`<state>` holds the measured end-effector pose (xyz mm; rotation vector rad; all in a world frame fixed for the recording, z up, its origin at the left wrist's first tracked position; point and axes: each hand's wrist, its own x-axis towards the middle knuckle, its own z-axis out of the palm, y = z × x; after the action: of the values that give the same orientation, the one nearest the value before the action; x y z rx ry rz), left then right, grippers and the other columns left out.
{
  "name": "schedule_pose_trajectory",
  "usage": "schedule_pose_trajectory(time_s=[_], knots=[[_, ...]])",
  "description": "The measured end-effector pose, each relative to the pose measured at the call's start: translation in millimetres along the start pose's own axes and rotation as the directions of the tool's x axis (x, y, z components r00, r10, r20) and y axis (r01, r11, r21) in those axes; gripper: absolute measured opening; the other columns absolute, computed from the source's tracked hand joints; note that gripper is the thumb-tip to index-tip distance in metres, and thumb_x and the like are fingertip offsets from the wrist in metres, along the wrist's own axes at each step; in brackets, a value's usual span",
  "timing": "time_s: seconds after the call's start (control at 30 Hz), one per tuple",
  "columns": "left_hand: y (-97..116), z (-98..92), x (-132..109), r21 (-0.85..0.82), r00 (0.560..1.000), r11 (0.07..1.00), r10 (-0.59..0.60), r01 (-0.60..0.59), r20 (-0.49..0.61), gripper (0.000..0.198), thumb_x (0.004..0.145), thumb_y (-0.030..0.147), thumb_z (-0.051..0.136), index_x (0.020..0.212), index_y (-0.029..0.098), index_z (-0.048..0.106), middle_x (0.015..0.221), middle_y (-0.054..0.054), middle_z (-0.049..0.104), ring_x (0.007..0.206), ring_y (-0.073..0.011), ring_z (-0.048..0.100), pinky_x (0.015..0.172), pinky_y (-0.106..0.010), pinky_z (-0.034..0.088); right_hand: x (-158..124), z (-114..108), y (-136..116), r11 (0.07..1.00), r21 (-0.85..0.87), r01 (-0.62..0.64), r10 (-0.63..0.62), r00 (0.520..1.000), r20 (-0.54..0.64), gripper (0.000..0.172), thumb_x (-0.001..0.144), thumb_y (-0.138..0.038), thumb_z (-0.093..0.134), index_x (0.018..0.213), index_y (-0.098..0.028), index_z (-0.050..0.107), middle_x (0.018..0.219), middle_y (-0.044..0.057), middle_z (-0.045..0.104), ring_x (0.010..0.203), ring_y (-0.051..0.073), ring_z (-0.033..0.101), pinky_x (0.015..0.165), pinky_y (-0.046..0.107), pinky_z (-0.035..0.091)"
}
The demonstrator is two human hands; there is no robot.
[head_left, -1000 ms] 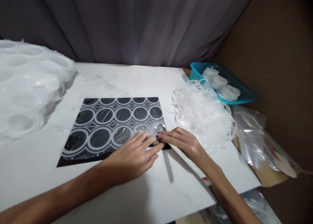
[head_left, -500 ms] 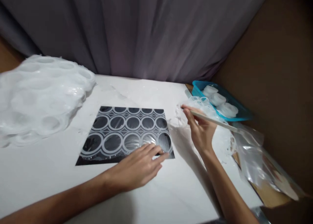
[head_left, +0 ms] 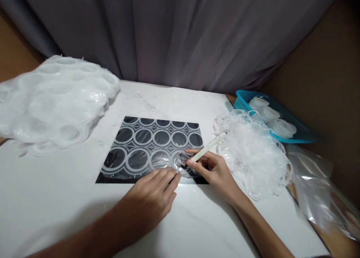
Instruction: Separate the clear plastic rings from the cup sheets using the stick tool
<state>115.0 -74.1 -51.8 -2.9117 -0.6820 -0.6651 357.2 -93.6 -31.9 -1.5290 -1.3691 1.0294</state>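
A dark rectangular sheet (head_left: 123,178) printed with rows of white rings lies on the table, under clear glossy film. My left hand (head_left: 157,192) rests on its near edge, fingers stretched out together and pressing down. My right hand (head_left: 216,175) grips a slim pale pen-like tool (head_left: 208,147), slanted up to the right. The tool's dark lower end meets the film inside a ring in the nearest row, just right of my left fingertips. What sort of tip it has is too small to tell.
On the left stands a heap of white ringed plastic sheets (head_left: 56,104). A tangle of thin white offcuts (head_left: 250,149) lies on the right. Beyond it sits a blue basket (head_left: 240,98) holding several white bundles. Clear plastic bags (head_left: 309,186) lie at the table's right edge.
My right hand has come left and nearer, from the offcuts to the sheet, turning the tool's dark end down onto a ring. My left hand has shifted slightly left on the sheet.
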Motion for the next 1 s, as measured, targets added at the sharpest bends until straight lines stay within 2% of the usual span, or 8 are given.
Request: schedule_pose_trajectory(time_s=[0.1, 0.23, 0.37, 0.47, 0.67, 0.73, 0.87, 1.0], knots=[[0, -5.2, 5, -0.016, 1.0, 1.0, -0.001, 0.002, 0.026, 0.035, 0.106, 0.021, 0.047, 0.134, 0.007, 0.062, 0.126, -0.014, 0.072, 0.115, -0.0288, 0.067, 0.1, -0.042, 0.045, 0, 2, -2, 1.0, 0.018, 0.004, -0.004, 1.0, 0.021, 0.041, 0.094, -0.047, 0.075, 0.125, -0.02, 0.074, 0.059, -0.007, 0.043, 0.055, 0.012, 0.036, 0.051, 0.028, 0.026], [-2, -8.9, 9, -0.041, 0.997, 0.999, 0.011, -0.008, 0.07, 0.035, 0.103, 0.019, 0.051, 0.134, 0.006, 0.061, 0.125, -0.015, 0.072, 0.115, -0.0295, 0.067, 0.098, -0.041, 0.046, 0, 5, -1, 1.0, 0.027, -0.001, 0.0, 0.999, 0.038, 0.035, 0.093, -0.045, 0.076, 0.119, -0.022, 0.075, 0.061, -0.007, 0.041, 0.056, 0.012, 0.035, 0.053, 0.029, 0.025], [-2, -8.2, 8, -0.057, 0.995, 0.998, 0.009, -0.004, 0.098, 0.034, 0.102, 0.019, 0.053, 0.133, 0.007, 0.061, 0.124, -0.014, 0.072, 0.113, -0.0297, 0.067, 0.095, -0.042, 0.047, -1, 6, 2, 1.0, -0.012, 0.001, -0.001, 1.0, 0.022, 0.031, 0.091, -0.046, 0.079, 0.109, -0.021, 0.078, 0.066, -0.004, 0.056, 0.057, 0.012, 0.038, 0.053, 0.029, 0.027], [-1, -6.7, 7, -0.044, 0.995, 0.999, 0.01, -0.005, 0.102, 0.034, 0.103, 0.02, 0.053, 0.134, 0.007, 0.06, 0.124, -0.015, 0.071, 0.114, -0.03, 0.065, 0.096, -0.042, 0.046, -3, 8, 4, 0.999, -0.031, 0.021, -0.021, 1.0, 0.0, 0.029, 0.09, -0.048, 0.079, 0.1, -0.02, 0.08, 0.087, 0.003, 0.074, 0.059, 0.011, 0.044, 0.052, 0.029, 0.032], [-2, -5.7, 5, 0.026, 0.991, 0.999, 0.043, -0.047, 0.13, 0.037, 0.106, 0.022, 0.051, 0.139, 0.006, 0.058, 0.124, -0.014, 0.07, 0.11, -0.0297, 0.064, 0.095, -0.044, 0.046, -7, 7, 3, 0.99, -0.076, 0.117, -0.117, 0.993, 0.012, 0.023, 0.093, -0.043, 0.077, 0.095, -0.02, 0.082, 0.102, 0.007, 0.082, 0.072, 0.019, 0.069, 0.062, 0.033, 0.052], [-3, -6.9, 5, 0.035, 0.988, 0.996, 0.076, -0.081, 0.131, 0.037, 0.107, 0.024, 0.05, 0.139, 0.006, 0.058, 0.125, -0.014, 0.07, 0.108, -0.0295, 0.064, 0.094, -0.044, 0.047, -11, 4, 5, 0.95, -0.132, 0.284, -0.275, 0.958, 0.081, 0.015, 0.099, -0.032, 0.071, 0.103, -0.023, 0.082, 0.105, 0.007, 0.083, 0.089, 0.022, 0.075, 0.078, 0.037, 0.058], [-5, -9.2, 7, 0.016, 0.986, 0.991, 0.129, -0.132, 0.108, 0.034, 0.108, 0.022, 0.048, 0.134, 0.004, 0.06, 0.126, -0.016, 0.07, 0.108, -0.0286, 0.065, 0.094, -0.043, 0.048, -20, -1, 12, 0.708, -0.333, 0.623, -0.567, 0.783, 0.256, 0.036, 0.106, -0.017, 0.053, 0.134, -0.027, 0.071, 0.126, 0.007, 0.078, 0.11, 0.024, 0.075, 0.091, 0.043, 0.058], [-5, -8.0, 6, -0.036, 0.991, 0.99, 0.135, -0.134, 0.021, 0.033, 0.107, 0.021, 0.048, 0.132, 0.003, 0.061, 0.128, -0.016, 0.07, 0.116, -0.0291, 0.064, 0.095, -0.041, 0.048, -23, 2, 12, 0.574, -0.516, 0.636, -0.61, 0.752, 0.249, 0.04, 0.108, -0.015, 0.048, 0.142, -0.027, 0.066, 0.128, 0.007, 0.078, 0.101, 0.023, 0.076, 0.083, 0.039, 0.058]])
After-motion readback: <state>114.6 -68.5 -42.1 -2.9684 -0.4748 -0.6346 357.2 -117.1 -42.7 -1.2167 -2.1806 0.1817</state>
